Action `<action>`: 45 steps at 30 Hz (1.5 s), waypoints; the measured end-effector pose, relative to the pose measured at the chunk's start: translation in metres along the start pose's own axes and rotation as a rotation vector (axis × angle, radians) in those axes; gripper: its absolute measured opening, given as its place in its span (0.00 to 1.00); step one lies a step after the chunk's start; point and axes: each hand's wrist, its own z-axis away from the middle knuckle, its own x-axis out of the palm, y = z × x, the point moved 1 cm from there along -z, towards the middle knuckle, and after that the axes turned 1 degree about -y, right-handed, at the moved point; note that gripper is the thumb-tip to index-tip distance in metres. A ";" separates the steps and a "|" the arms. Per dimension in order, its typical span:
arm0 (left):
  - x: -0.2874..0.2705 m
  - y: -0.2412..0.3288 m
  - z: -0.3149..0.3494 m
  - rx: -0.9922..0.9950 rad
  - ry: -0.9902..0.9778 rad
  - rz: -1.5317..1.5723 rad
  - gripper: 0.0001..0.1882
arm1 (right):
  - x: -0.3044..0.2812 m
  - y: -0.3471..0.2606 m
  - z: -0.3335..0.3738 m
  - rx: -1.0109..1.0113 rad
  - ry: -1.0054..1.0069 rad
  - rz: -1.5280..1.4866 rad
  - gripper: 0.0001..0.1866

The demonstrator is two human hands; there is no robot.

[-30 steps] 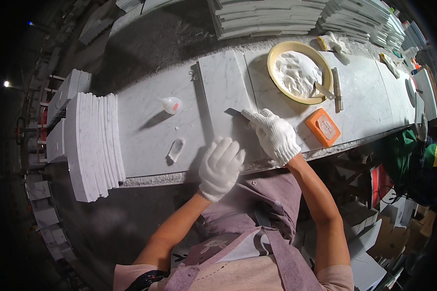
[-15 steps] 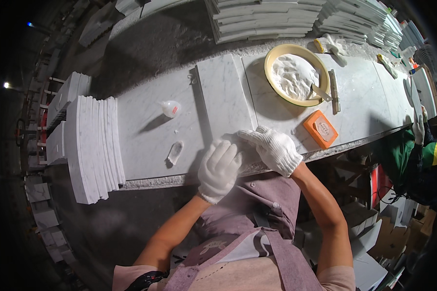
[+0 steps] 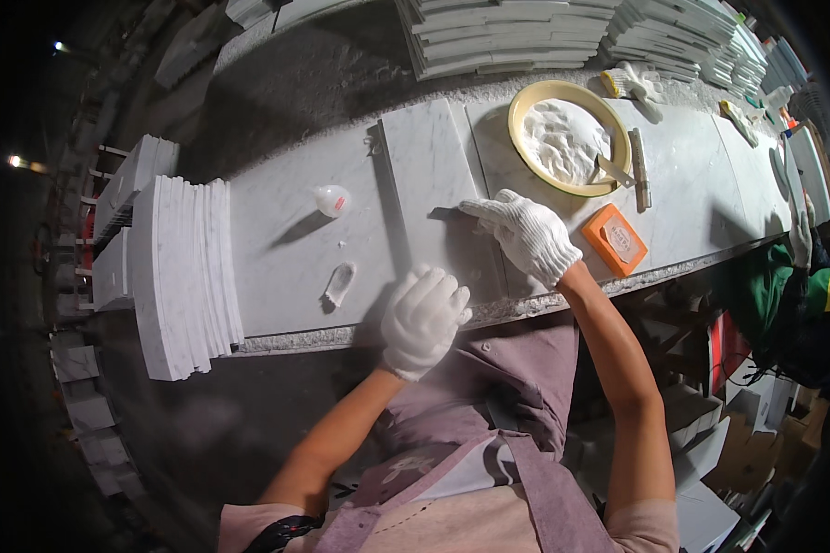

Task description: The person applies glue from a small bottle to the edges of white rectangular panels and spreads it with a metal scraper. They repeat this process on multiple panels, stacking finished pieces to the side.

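A long white marble tile (image 3: 431, 157) with grey veins lies crosswise on the stone-topped bench, one end towards me. My right hand (image 3: 526, 238), in a white knitted glove, is over its right side. The index finger stretches left, its tip at or just above the tile, casting a short shadow; the other fingers are partly hidden beneath the hand. My left hand (image 3: 424, 323), gloved too, hovers by the tile's near end with fingers loosely bent and nothing visible in them. Whether it touches the tile edge cannot be made out.
A yellow-rimmed bowl (image 3: 618, 112) of white paste holds a scraper (image 3: 615, 170). Beside it are a marker-like stick (image 3: 641, 170) and an orange box (image 3: 615, 240). Left stand a small squeeze bottle (image 3: 332, 201), a white scrap (image 3: 339, 285) and stacked tiles (image 3: 184, 276). Another person (image 3: 775, 286) works far right.
My right hand has moved slightly up and away from my left, its index finger now stretched out over the tile. My left hand has shifted slightly right, its fingers more bent.
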 end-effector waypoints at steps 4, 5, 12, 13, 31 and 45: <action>-0.001 0.001 0.008 -0.056 0.260 0.037 0.10 | 0.009 0.004 0.027 -0.165 -0.072 0.180 0.27; 0.000 0.001 0.010 -0.062 0.373 0.022 0.10 | 0.011 0.008 0.041 -0.144 -0.154 0.156 0.29; 0.018 -0.005 0.032 -0.059 0.323 0.031 0.17 | 0.015 0.031 0.157 0.150 0.117 -0.711 0.23; 0.018 -0.006 0.034 -0.073 0.296 0.020 0.17 | 0.024 0.027 0.175 0.333 0.110 -0.901 0.25; 0.025 -0.014 -0.045 0.062 -0.069 -0.267 0.28 | 0.057 -0.013 0.208 0.478 0.074 -1.811 0.13; 0.028 -0.002 -0.031 0.086 -0.106 -0.347 0.30 | 0.076 -0.016 0.208 0.415 0.097 -1.604 0.17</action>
